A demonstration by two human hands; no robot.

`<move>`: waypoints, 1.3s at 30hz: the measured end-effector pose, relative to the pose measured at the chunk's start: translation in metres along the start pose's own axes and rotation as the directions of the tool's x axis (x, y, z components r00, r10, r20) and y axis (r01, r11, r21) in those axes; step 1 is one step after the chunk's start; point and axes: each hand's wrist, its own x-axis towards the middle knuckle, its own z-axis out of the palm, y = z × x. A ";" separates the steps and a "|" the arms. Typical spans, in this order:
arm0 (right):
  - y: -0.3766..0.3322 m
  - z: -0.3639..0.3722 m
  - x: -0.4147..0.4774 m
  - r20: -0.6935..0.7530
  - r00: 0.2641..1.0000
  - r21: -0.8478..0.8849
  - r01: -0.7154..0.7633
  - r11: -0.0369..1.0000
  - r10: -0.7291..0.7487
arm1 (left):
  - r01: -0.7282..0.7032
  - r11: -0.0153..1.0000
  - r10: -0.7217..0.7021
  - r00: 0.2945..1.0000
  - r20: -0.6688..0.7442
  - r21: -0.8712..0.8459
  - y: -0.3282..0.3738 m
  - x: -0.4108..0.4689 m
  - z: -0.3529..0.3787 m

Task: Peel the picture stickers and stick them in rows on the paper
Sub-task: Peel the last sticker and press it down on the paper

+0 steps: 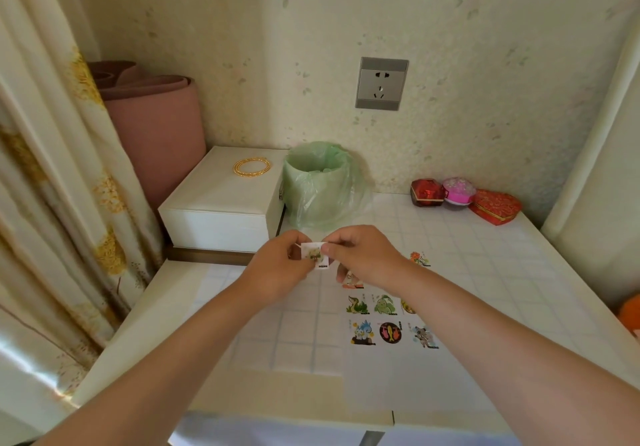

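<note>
Head view, near to far. Two bare forearms are reaching forward over a white table (pixel 502 272) with a faint grid pattern. Beside the right forearm, stuck stickers (pixel 389 332) are lying flat in rows: three in the nearest row, three in the next with the rightmost partly hidden by the arm, one more partly hidden under the right hand, and one apart at the far right. The paper (pixel 332 321) under them is probably a pale sheet, though it is hard to tell from the tabletop. Above the table, the left hand (pixel 277 265) and right hand (pixel 363 255) are meeting; each is pinching one side of a single small sticker (pixel 317 255) between thumb and fingertips, holding it off the surface, picture side facing the camera. Behind the hands, a white box (pixel 221 203) is carrying a gold ring of beads (pixel 251 166); just right of it a bin (pixel 320 186) lined with a green bag is standing. At the table's far right, a red box (pixel 426 192), a pink box (pixel 459 191) and a red heart box (pixel 497 206) are sitting side by side against the wall. A socket (pixel 381 83) is showing on the wall above; a rolled pink mat (pixel 156 127) and a curtain (pixel 52 168) are filling the left
</note>
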 end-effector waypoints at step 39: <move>-0.004 -0.045 -0.028 -0.331 0.908 -0.191 0.200 0.961 -0.255 | -0.054 0.985 0.032 0.991 -0.134 -0.163 0.070 0.001 0.023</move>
